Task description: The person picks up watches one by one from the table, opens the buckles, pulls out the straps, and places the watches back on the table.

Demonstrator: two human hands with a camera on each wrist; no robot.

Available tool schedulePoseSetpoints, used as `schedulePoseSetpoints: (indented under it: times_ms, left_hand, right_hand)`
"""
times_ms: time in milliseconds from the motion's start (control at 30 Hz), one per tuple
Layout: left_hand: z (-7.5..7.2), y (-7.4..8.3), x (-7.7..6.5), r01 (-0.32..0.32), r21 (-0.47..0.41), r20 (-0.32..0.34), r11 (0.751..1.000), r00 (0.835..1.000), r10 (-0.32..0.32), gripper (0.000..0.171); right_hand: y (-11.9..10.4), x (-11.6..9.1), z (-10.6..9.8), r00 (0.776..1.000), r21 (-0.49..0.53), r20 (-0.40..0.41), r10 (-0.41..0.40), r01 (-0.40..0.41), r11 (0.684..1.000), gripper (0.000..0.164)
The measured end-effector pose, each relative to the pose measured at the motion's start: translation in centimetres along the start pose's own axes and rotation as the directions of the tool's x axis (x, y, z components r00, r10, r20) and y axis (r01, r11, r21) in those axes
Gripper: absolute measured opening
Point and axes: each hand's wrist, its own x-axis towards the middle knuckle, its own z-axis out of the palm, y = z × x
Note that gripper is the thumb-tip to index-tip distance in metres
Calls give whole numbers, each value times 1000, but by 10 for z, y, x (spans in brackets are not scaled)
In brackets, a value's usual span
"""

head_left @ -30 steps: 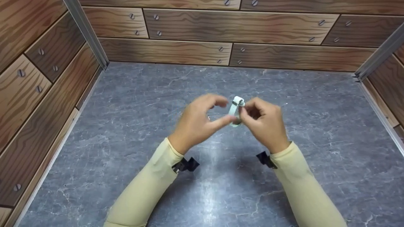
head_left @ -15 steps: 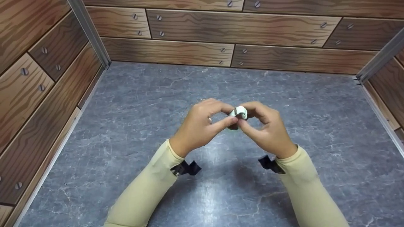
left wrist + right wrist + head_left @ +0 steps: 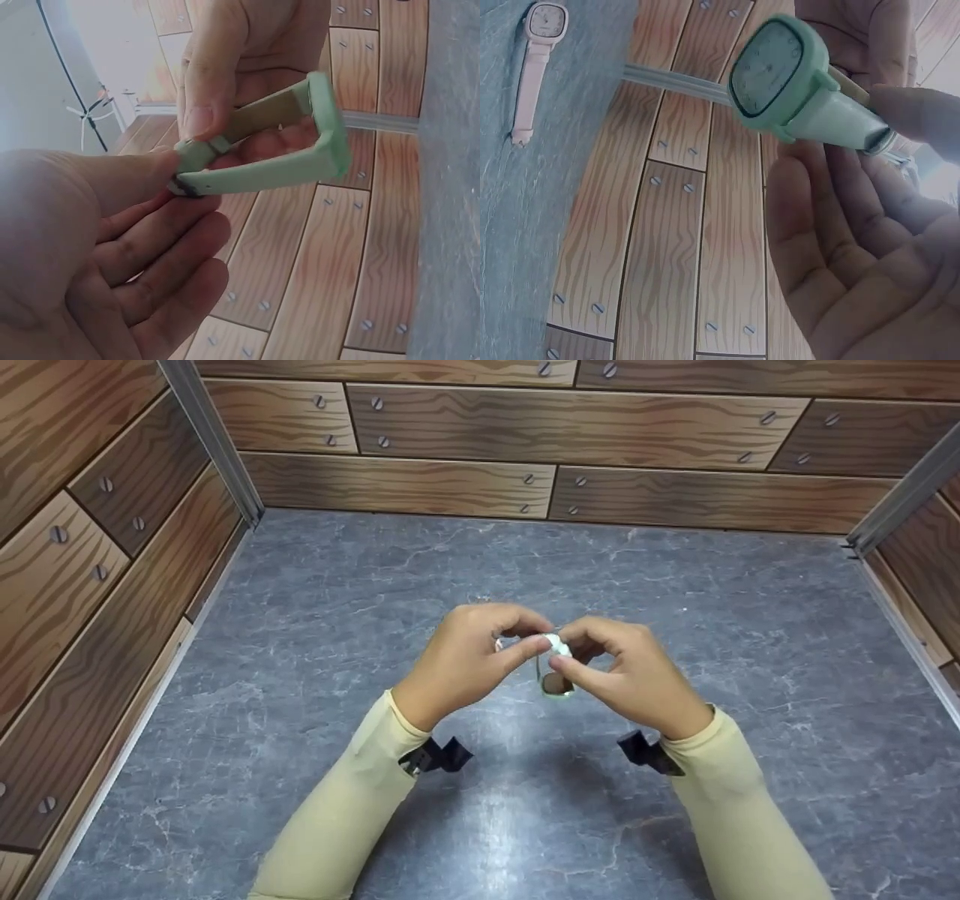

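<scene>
Nearest are the pale yellow sleeves (image 3: 349,802). Beyond, above the table, the left hand (image 3: 461,656) and right hand (image 3: 641,671) each pinch, between thumb and finger, the fastening end of a mint-green, square-faced, rubbery-looking wristwatch (image 3: 776,71), its case hanging lower. The step in hand seems to be working the buckle; the next move likely calls for one hand steadying the loop while the other handles the strap tip. A second ago the left thumb and finger stood apart; now they have closed in. A pale pink square-faced watch (image 3: 528,90) lies on the grey marbled table (image 3: 337,555); farthest is the wood-plank-patterned wall (image 3: 585,424).
</scene>
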Motion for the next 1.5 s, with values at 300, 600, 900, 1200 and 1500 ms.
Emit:
schedulePoseSetpoints:
  times_ms: [300,600,900,1200,1500]
  left_hand:
    - [0,1,-1,9,67,4,998,1000,-9,14]
    - [4,0,0,-26,99,-14,995,1000,27,11]
    - [6,-2,0,-32,-15,-61,999,998,31,9]
    - [9,3,1,-9,-376,-159,927,986,-55,13]
    - [-4,3,-2,-86,138,157,987,986,64,25]
  right_hand:
    - [1,-1,0,1000,17,-10,-2,2,1000,9]
    - [1,-1,0,997,77,29,71,-73,994,9]
    - [0,1,2,1000,124,-18,22,-20,992,7]
    - [-2,2,3,983,311,-160,-94,141,940,15]
    - [0,1,-1,972,-136,15,-235,235,963,15]
